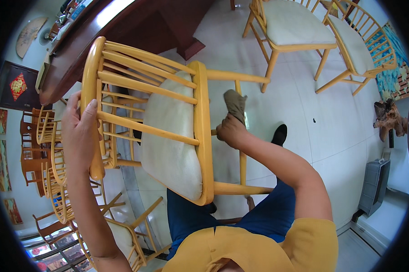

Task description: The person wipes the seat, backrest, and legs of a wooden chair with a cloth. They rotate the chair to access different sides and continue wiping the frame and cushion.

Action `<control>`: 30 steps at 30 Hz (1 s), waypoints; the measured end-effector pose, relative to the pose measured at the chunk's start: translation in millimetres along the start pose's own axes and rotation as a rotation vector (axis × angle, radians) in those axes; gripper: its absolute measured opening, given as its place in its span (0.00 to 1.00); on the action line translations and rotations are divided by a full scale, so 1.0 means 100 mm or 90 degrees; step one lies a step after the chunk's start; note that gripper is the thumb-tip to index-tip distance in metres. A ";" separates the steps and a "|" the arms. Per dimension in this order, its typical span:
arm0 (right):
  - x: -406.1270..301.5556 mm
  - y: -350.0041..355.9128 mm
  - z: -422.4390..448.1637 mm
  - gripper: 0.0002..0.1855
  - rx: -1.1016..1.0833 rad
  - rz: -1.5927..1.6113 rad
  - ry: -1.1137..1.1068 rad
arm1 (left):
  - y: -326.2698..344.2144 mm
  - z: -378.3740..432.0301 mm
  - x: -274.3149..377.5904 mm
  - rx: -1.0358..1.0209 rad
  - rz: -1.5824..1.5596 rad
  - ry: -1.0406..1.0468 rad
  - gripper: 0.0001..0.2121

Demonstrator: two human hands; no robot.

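Observation:
A light wooden spindle-back chair (206,163) with a pale padded seat (170,142) is tipped in front of me, its legs pointing right. My left hand (78,119) grips the curved top rail (88,73) of its backrest, thumb lying over the wood. Bunched in my right hand (232,132) is a grey-brown cloth (235,103), its loose end sticking up past the fist. That hand is among the chair's legs, close to the crosswise stretcher (242,166). Whether the cloth touches the wood cannot be told.
Two similar chairs (299,23) (352,44) stand at the upper right. A dark red wooden table (71,54) runs along the upper left. More chairs (58,142) crowd the left side. On the right are a grey plastic crate (372,187) and a gnarled wood piece (389,117).

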State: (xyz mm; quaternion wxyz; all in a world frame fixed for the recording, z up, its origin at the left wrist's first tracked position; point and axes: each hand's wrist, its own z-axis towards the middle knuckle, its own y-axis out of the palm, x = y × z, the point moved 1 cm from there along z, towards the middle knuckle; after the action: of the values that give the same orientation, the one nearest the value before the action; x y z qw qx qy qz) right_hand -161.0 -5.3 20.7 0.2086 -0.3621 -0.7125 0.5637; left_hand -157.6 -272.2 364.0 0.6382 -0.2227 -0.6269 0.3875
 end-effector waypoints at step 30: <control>-1.31 1.46 2.65 0.16 -0.147 0.238 0.037 | -0.42 0.01 -0.07 0.018 0.060 -0.113 0.22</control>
State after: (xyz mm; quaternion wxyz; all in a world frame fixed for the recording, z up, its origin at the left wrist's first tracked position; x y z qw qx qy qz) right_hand -221.5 -261.3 -177.9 0.0779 -0.5253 -0.6866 0.4966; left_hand -149.3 -302.7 392.3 0.5643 -0.2076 -0.6644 0.4439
